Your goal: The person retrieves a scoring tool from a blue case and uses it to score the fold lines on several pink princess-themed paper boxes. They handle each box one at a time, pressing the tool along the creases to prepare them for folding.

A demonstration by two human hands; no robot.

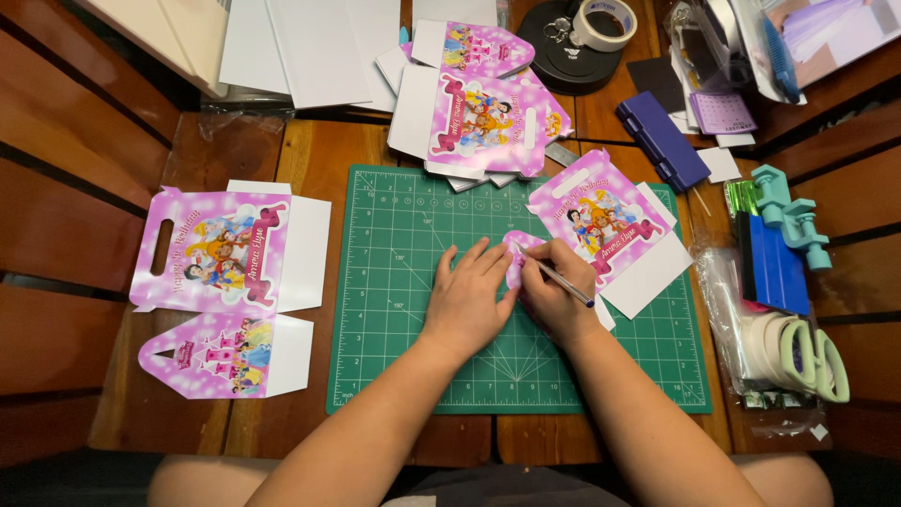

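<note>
Now, left hand [466,299] flat on pink cutout [517,257] — right hand [556,299] gripping blade [559,279]

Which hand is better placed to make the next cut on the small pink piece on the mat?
Right. The right hand holds the thin craft knife with its tip at the small pink piece, while the left hand lies flat beside it on the green cutting mat.

A single view is given from a camera worn on the head, aimed almost straight down from close above. A green cutting mat [413,310] on a wooden table [310,150] is centred, and both forearms are seen entering from the bottom edge.
</note>
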